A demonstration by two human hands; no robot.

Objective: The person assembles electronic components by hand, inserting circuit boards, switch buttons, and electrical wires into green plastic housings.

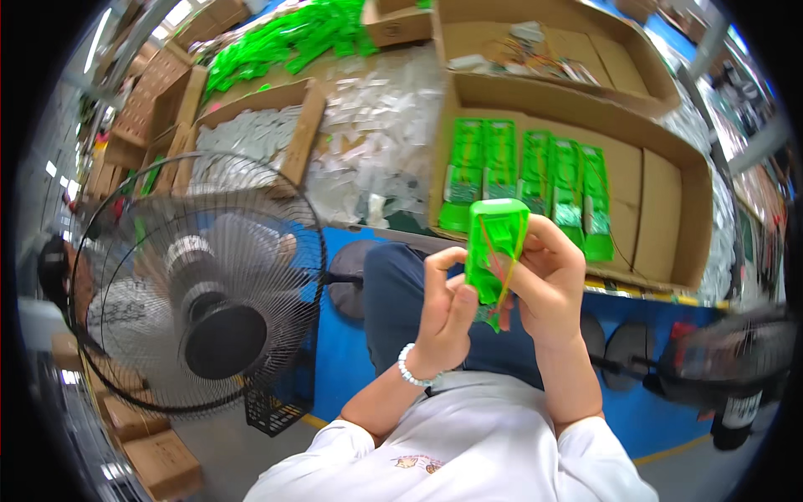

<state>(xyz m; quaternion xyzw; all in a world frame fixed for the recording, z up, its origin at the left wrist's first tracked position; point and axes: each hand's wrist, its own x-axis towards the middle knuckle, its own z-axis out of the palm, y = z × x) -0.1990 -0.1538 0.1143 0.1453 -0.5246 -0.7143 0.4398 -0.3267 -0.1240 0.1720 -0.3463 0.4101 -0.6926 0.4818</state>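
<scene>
Beyond both hands, a big cardboard box (pixel 669 217) with a row of green packets (pixel 535 180) standing side by side inside. Off to the left of the left hand, a standing fan (pixel 201 284) with a wire cage. Farther out past the box, a heap of clear plastic bags (pixel 376 134) and more green pieces (pixel 293 42).

Closer in, over the lap, right hand (pixel 548 289) closed around the right side of a green plastic piece (pixel 495 247), fingers curled over its top edge. Left hand (pixel 447 305) closed on the lower left of the same piece, thumb and forefinger pinched against its side, bead bracelet (pixel 411 368) at the wrist.

Held between the two hands, touching both, long axis running roughly up and away, slightly tilted. Thin orange-red band (pixel 510 259) looped lengthwise over it, nearer the right hand's fingers than the left's.
</scene>
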